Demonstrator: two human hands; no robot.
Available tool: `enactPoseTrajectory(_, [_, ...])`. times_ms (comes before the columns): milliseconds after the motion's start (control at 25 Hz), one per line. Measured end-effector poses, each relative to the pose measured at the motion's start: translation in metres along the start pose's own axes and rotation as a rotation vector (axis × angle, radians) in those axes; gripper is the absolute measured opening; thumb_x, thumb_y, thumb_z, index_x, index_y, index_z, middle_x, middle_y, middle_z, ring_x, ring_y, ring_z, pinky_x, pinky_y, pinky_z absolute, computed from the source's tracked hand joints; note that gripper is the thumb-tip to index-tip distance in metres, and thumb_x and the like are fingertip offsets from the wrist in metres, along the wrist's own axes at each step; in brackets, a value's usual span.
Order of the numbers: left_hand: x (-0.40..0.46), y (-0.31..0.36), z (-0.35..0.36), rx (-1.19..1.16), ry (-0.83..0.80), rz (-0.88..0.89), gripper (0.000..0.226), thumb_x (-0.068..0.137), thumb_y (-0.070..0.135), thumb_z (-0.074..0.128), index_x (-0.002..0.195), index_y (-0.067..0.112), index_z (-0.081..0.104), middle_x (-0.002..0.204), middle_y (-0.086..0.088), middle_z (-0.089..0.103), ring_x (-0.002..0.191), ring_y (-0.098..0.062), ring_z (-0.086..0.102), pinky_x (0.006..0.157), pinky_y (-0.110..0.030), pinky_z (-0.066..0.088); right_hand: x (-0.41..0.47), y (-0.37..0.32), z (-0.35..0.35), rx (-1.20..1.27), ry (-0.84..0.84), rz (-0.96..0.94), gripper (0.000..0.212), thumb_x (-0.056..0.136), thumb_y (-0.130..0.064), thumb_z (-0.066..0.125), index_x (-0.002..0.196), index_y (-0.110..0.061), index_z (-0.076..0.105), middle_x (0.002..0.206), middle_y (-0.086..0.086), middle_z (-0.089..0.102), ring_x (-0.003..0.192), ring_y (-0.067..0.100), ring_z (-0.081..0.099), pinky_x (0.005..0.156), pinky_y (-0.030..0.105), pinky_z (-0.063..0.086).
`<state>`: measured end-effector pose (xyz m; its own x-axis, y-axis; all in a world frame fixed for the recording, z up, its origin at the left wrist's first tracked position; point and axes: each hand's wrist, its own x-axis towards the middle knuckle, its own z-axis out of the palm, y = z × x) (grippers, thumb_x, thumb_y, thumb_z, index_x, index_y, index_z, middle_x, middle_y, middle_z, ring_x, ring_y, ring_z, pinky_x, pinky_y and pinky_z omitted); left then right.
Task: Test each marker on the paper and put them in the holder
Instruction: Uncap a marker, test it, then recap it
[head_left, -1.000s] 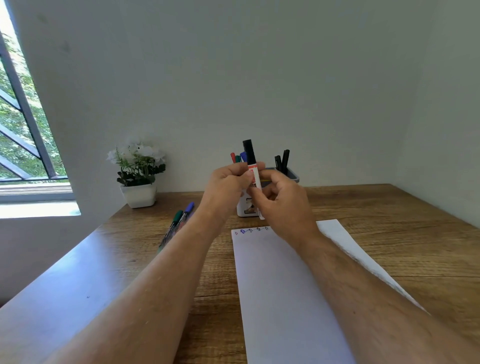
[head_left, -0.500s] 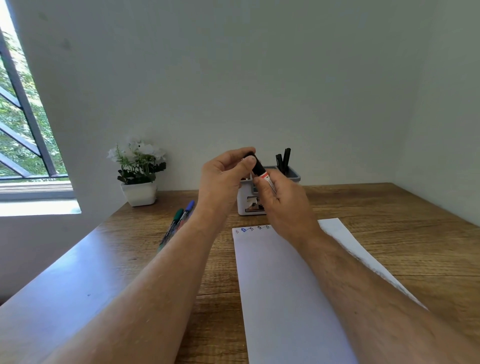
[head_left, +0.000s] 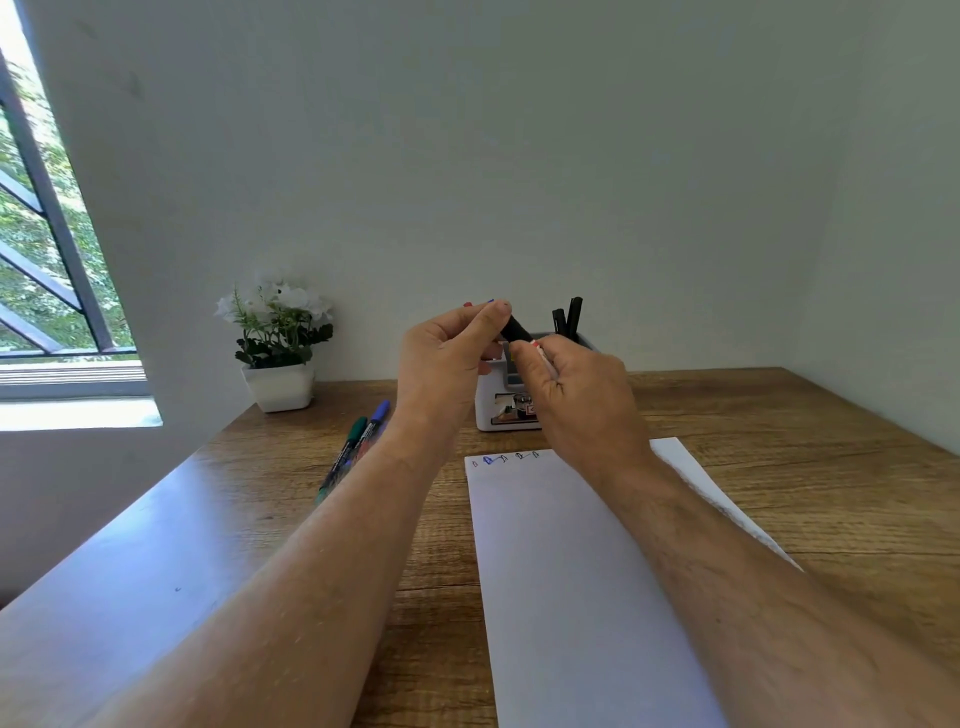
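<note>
My right hand (head_left: 576, 395) hides most of the marker (head_left: 517, 330) and holder (head_left: 498, 410); both hands' fingers pinch it, left hand (head_left: 447, 358) on its black cap. Marker tilted further than a second ago.

two hands (head_left: 519, 364), two markers on table (head_left: 358, 441), one paper (head_left: 571, 571), one holder (head_left: 493, 410)

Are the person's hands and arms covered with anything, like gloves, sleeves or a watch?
No. The left hand and right hand are bare, with no gloves, and no rings that can be seen. Both forearms are uncovered as far as the frame's bottom edge, so no sleeve shows. The wrists carry no watch or band. Fine hair shows on the forearms.
</note>
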<state>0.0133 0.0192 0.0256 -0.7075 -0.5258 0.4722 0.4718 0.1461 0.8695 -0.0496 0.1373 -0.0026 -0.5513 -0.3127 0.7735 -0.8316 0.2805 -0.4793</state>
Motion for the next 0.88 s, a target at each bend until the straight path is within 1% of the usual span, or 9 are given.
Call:
enactPoseTrajectory(80, [0.001, -0.001, -0.001, -0.034, 0.015, -0.006, 0.021, 0.088, 0.03, 0.07, 0.095, 0.011, 0.077, 0.086, -0.018, 0.07, 0.072, -0.013, 0.061, 0.077, -0.033, 0.056, 0.0, -0.002, 0.002, -0.016, -0.016, 0.008, 0.041, 0.098, -0.052, 0.041, 0.088, -0.019, 0.064, 0.072, -0.01, 0.063, 0.064, 0.004, 0.064, 0.051, 0.017, 0.053])
enactPoseTrajectory(200, [0.004, 0.002, -0.006, -0.168, 0.093, -0.044, 0.013, 0.088, 0.026, 0.071, 0.087, 0.014, 0.078, 0.079, -0.009, 0.069, 0.065, -0.009, 0.059, 0.065, -0.023, 0.052, 0.001, -0.005, -0.001, -0.054, 0.041, 0.025, 0.047, 0.096, -0.058, 0.04, 0.067, -0.024, 0.053, 0.057, -0.014, 0.051, 0.05, 0.0, 0.052, 0.04, 0.01, 0.034])
enactPoseTrajectory(280, [0.006, 0.004, -0.011, -0.321, 0.11, -0.071, 0.012, 0.088, 0.021, 0.07, 0.093, 0.011, 0.075, 0.082, -0.007, 0.071, 0.065, -0.008, 0.061, 0.064, -0.021, 0.055, 0.001, -0.005, -0.005, 0.016, 0.106, 0.043, 0.046, 0.096, -0.057, 0.041, 0.062, -0.025, 0.045, 0.054, -0.013, 0.046, 0.05, -0.001, 0.05, 0.039, 0.01, 0.032])
enactPoseTrajectory(400, [0.006, 0.007, -0.012, -0.488, 0.083, -0.103, 0.018, 0.091, 0.015, 0.064, 0.105, 0.004, 0.07, 0.09, -0.011, 0.074, 0.074, -0.013, 0.068, 0.072, -0.022, 0.058, 0.0, -0.007, -0.007, 0.153, 0.159, 0.043, 0.045, 0.096, -0.054, 0.038, 0.067, -0.02, 0.045, 0.054, -0.009, 0.044, 0.049, 0.004, 0.046, 0.039, 0.013, 0.033])
enactPoseTrajectory(520, [0.002, 0.01, -0.006, -0.508, 0.037, -0.124, 0.021, 0.094, 0.012, 0.053, 0.107, 0.005, 0.069, 0.088, -0.01, 0.074, 0.073, -0.013, 0.067, 0.072, -0.024, 0.057, 0.0, -0.008, -0.006, 0.221, 0.184, 0.025, 0.045, 0.099, -0.049, 0.036, 0.075, -0.015, 0.053, 0.057, -0.008, 0.049, 0.051, 0.007, 0.048, 0.041, 0.012, 0.035])
enactPoseTrajectory(600, [0.0, 0.012, -0.005, -0.465, 0.015, -0.147, 0.029, 0.092, 0.009, 0.043, 0.101, 0.006, 0.071, 0.077, -0.005, 0.068, 0.065, -0.011, 0.06, 0.066, -0.025, 0.053, 0.0, -0.006, -0.005, 0.262, 0.207, 0.031, 0.037, 0.103, -0.039, 0.037, 0.086, -0.016, 0.06, 0.065, -0.011, 0.056, 0.059, 0.004, 0.056, 0.046, 0.01, 0.039])
enactPoseTrajectory(720, [-0.004, 0.015, 0.0, -0.25, 0.005, -0.234, 0.035, 0.087, 0.003, 0.031, 0.076, 0.008, 0.064, 0.061, -0.002, 0.05, 0.056, -0.012, 0.045, 0.056, -0.027, 0.044, 0.001, -0.002, -0.007, 0.288, 0.222, 0.133, 0.021, 0.1, -0.026, 0.043, 0.109, -0.023, 0.062, 0.072, -0.008, 0.064, 0.06, 0.003, 0.061, 0.05, 0.018, 0.048])
enactPoseTrajectory(800, [-0.005, 0.017, 0.004, -0.05, 0.01, -0.337, 0.034, 0.086, -0.001, 0.031, 0.066, 0.01, 0.055, 0.057, -0.003, 0.043, 0.054, -0.015, 0.039, 0.053, -0.027, 0.042, 0.001, 0.0, -0.008, 0.332, 0.202, 0.211, 0.028, 0.099, -0.019, 0.051, 0.125, -0.029, 0.054, 0.081, -0.003, 0.07, 0.053, 0.007, 0.064, 0.045, 0.02, 0.051])
enactPoseTrajectory(880, [-0.003, 0.012, 0.005, 0.227, -0.043, -0.355, 0.032, 0.088, -0.001, 0.035, 0.067, 0.01, 0.056, 0.059, -0.003, 0.044, 0.054, -0.015, 0.041, 0.053, -0.027, 0.044, 0.0, 0.001, -0.011, 0.375, 0.174, 0.241, 0.026, 0.099, -0.015, 0.05, 0.12, -0.029, 0.057, 0.096, 0.002, 0.072, 0.049, 0.014, 0.065, 0.039, 0.02, 0.048])
